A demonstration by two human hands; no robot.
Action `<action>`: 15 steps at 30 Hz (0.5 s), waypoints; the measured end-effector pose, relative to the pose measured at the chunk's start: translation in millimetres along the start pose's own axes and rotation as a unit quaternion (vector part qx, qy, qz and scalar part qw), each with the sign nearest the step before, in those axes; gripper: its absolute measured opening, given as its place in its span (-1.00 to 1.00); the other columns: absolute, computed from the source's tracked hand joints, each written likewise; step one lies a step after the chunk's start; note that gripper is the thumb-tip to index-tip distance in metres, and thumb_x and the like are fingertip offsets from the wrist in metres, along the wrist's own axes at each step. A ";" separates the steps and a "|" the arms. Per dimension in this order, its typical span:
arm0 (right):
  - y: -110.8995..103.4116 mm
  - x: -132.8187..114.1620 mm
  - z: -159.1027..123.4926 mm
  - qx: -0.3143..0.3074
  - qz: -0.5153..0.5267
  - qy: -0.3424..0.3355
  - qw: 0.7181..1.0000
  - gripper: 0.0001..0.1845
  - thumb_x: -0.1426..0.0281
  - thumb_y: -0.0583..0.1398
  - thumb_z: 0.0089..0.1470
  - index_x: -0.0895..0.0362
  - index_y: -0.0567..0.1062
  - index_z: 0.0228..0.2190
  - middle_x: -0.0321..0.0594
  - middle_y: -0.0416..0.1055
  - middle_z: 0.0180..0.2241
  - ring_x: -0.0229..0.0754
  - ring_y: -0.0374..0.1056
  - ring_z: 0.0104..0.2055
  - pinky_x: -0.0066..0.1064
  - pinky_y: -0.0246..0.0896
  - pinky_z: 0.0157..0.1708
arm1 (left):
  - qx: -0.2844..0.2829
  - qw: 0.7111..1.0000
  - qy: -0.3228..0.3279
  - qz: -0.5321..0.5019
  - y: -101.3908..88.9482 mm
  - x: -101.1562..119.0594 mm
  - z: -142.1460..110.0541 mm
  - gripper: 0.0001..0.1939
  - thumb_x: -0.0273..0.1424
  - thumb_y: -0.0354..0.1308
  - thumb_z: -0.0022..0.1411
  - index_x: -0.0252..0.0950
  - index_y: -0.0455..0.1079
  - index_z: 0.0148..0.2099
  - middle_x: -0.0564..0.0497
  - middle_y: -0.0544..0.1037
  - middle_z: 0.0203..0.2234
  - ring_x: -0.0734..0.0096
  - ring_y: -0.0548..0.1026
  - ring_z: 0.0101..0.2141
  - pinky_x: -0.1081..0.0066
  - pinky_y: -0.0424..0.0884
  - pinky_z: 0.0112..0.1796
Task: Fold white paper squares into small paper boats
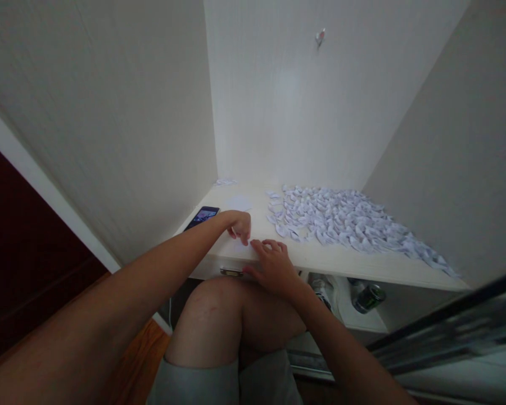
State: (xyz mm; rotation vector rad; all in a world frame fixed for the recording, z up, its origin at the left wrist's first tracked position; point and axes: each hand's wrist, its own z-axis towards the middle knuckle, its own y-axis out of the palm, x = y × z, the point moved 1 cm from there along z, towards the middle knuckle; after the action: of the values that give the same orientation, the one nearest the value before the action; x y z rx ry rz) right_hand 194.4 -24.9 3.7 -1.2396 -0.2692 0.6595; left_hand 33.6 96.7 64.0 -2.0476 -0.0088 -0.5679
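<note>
On the white shelf top, a small white slip of paper (238, 245) lies near the front edge, partly hidden by my fingers. My left hand (241, 225) bends down over it, fingers curled together with the tips at the paper. Beside it, my right hand (274, 263) rests at the shelf edge with its fingers apart; the fingertips reach the paper's right side and the thumb stretches along the front. Behind my left hand lies a flat sheet of white paper (238, 203). To the right spreads a large heap of folded white paper pieces (346, 219).
A phone (206, 214) with a lit screen lies left of my left forearm. More paper pieces (225, 182) sit in the back left corner. Below the top are a drawer handle (231, 271), a dark can (369, 298) and shoes (320, 288). Walls enclose three sides.
</note>
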 end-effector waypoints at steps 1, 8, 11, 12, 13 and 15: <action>0.0 1.6 1.0 -0.002 0.007 0.003 1.000 -0.34 0.08 0.26 0.17 0.17 0.33 0.17 0.10 0.46 0.08 0.18 0.23 0.18 0.00 0.00 0.16 | -0.004 1.000 -0.001 -0.009 0.3 -0.2 0.2 -0.82 -0.49 0.48 -0.29 -0.31 0.55 -0.54 0.03 0.54 -0.68 0.42 0.44 -0.61 0.41 0.46 -0.45; 5.3 11.2 7.7 0.000 0.050 0.019 0.999 -0.44 0.20 0.28 0.19 0.13 0.39 0.15 0.06 0.48 0.08 0.15 0.26 0.18 0.01 0.04 0.14 | 0.035 0.995 0.005 -0.096 7.0 -14.2 2.1 -0.73 -0.53 0.50 -0.44 -0.30 0.48 -0.60 0.12 0.44 -0.77 0.50 0.36 -0.70 0.48 0.40 -0.52; 7.8 14.3 9.2 0.012 0.084 0.036 0.996 -0.38 0.20 0.32 0.13 0.15 0.40 0.16 0.09 0.49 0.07 0.17 0.28 0.19 0.04 0.06 0.17 | 0.034 0.985 -0.001 -0.171 10.9 -22.4 1.6 -0.71 -0.57 0.50 -0.47 -0.31 0.48 -0.61 0.09 0.46 -0.77 0.44 0.40 -0.71 0.45 0.40 -0.57; 8.4 16.4 10.1 0.025 0.108 0.049 0.993 -0.36 0.19 0.33 0.11 0.16 0.41 0.17 0.10 0.49 0.07 0.17 0.29 0.19 0.04 0.08 0.18 | 0.037 0.979 0.000 -0.201 12.3 -24.6 0.6 -0.70 -0.58 0.50 -0.49 -0.32 0.47 -0.61 0.08 0.46 -0.77 0.42 0.41 -0.71 0.44 0.40 -0.58; 9.0 19.3 11.3 0.047 0.140 0.066 0.987 -0.35 0.18 0.34 0.10 0.16 0.41 0.16 0.11 0.48 0.09 0.16 0.31 0.18 0.04 0.11 0.18 | 0.044 0.972 0.004 -0.232 14.1 -26.0 -0.8 -0.69 -0.59 0.51 -0.50 -0.32 0.46 -0.62 0.07 0.46 -0.77 0.41 0.41 -0.71 0.43 0.41 -0.59; 9.9 27.0 14.4 0.111 0.223 0.113 0.962 -0.38 0.19 0.33 0.09 0.17 0.43 0.13 0.11 0.48 0.09 0.12 0.37 0.14 -0.01 0.21 0.14 | 0.075 0.951 0.021 -0.299 20.3 -25.5 -4.6 -0.67 -0.56 0.53 -0.46 -0.33 0.41 -0.65 0.07 0.43 -0.78 0.41 0.41 -0.71 0.42 0.42 -0.59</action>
State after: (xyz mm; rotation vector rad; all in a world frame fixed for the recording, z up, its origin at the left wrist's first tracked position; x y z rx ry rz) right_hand 204.9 4.2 -5.1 -1.1520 0.2776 0.8980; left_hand 13.8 87.8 39.2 -1.8684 -0.6458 -0.9494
